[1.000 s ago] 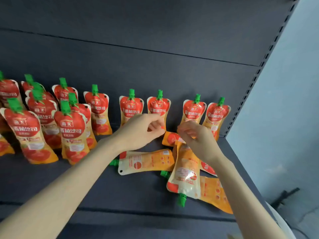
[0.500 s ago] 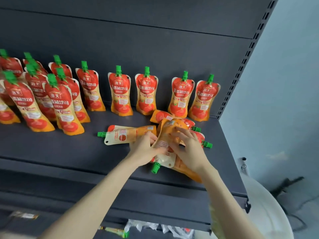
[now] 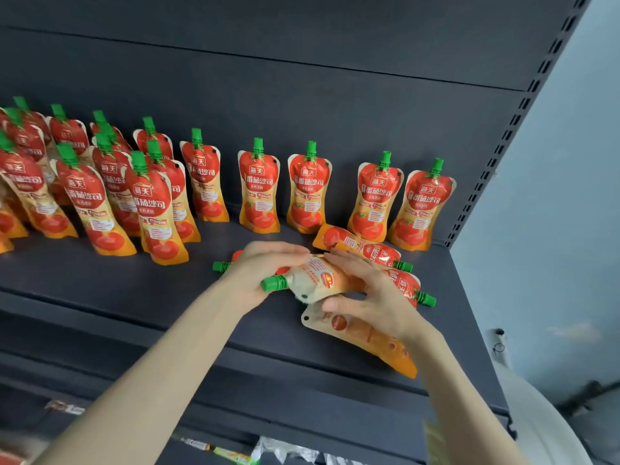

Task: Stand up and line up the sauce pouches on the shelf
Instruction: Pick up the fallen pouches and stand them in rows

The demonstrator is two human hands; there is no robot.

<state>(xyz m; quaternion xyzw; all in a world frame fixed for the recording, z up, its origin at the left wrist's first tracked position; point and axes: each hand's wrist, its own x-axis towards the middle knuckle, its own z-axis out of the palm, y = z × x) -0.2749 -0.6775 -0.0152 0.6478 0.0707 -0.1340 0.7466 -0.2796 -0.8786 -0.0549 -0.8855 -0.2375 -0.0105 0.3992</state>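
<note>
Pouch point(image 3: 315, 280) in both hands, just above the shelf point(image 3: 134, 290), right of centre. Lying sideways, green cap point(image 3: 273, 283) pointing left. Left hand point(image 3: 265, 266) curled over the far edge at the spout end. Right hand point(image 3: 372, 297) spread across the body, thumb underneath, fingers on top. Neither clenched tight, both gripping.

Probably light and soft-sided, with loose filling inside. Glossy film, likely slippery. Stiffest at spout and side seams, so best taken by the shoulders just under the cap. Base to be pressed flat for standing; apt to topple if set down leaning.

Standing row point(image 3: 259, 189) along the far side, crowded at left, looser at right. Open gaps either side of the two middle pouches. Lying pouches point(image 3: 355, 245) touching or just beside the hands. Near pouch point(image 3: 365, 337) reaching the near edge, at some risk of sliding off. Bare shelf at near left. Perforated upright point(image 3: 496, 156) closing the right end.
</note>
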